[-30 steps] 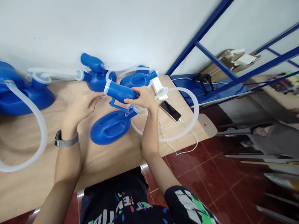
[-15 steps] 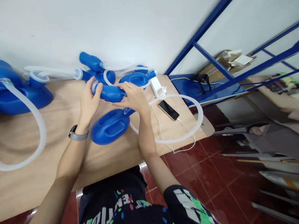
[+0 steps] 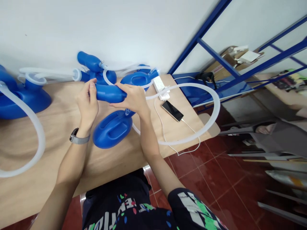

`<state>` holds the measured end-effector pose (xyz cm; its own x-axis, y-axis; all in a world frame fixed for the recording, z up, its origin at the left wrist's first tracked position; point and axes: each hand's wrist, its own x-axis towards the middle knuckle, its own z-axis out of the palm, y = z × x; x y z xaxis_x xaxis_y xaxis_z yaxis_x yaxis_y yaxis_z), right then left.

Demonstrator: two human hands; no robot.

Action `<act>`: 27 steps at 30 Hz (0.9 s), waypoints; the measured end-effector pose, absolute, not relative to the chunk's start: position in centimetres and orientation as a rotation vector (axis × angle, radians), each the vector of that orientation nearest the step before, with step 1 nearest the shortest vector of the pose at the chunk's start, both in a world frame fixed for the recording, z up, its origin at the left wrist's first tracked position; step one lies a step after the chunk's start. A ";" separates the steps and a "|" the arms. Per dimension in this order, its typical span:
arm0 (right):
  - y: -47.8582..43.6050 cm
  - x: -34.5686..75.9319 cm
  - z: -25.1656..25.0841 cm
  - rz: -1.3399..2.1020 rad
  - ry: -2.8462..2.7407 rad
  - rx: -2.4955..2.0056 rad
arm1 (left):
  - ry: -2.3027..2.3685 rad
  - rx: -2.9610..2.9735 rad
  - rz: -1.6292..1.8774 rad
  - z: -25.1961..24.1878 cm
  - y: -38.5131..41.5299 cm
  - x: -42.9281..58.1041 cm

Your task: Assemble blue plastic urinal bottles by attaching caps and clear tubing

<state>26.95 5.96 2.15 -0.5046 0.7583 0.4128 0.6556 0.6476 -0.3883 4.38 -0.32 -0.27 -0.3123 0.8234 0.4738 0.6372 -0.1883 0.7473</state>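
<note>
Both my hands hold a blue plastic funnel piece [image 3: 109, 93] above the wooden table [image 3: 48, 159]. My left hand [image 3: 87, 102] wraps its wide end, fingers closed round it. My right hand [image 3: 130, 97] grips its narrow end, where a long clear tube [image 3: 211, 118] loops out to the right past the table's edge. Just below the hands lies a blue flat container [image 3: 112, 128] on the table. A watch sits on my left wrist.
More blue containers [image 3: 24, 97] and funnels [image 3: 90, 62] with clear tubes [image 3: 35, 127] lie along the wall. A white power strip [image 3: 160, 85] and a phone [image 3: 172, 111] on a cable lie at the table's right. A blue metal rack [image 3: 216, 57] stands beyond.
My left hand has come onto the funnel's wide end and closed round it. The funnel has shifted left, and the clear tube's loop has swung up and out to the right.
</note>
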 end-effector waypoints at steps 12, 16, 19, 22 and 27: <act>7.2 28.5 2.0 0.359 -2.235 -1.005 | 1.807 1.243 1.731 -0.9 2.6 3.0; 8.0 29.6 1.7 0.358 -2.222 -1.035 | 1.772 1.400 1.551 -2.0 3.4 -0.8; 8.7 30.5 1.4 0.357 -2.283 -1.055 | 1.825 1.513 1.097 -3.0 3.4 -3.3; 9.1 31.2 1.1 0.356 -2.322 -1.090 | 1.852 1.528 0.821 -3.9 3.6 -4.4; 9.6 31.2 0.4 0.386 -2.323 -1.118 | 1.827 1.687 0.869 -2.8 3.4 -3.0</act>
<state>31.21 9.58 0.39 -0.5182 0.7866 0.3358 0.6355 0.6169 -0.4643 -3.02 3.36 -2.82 -0.1057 0.9926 0.0590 0.6719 0.0276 0.7402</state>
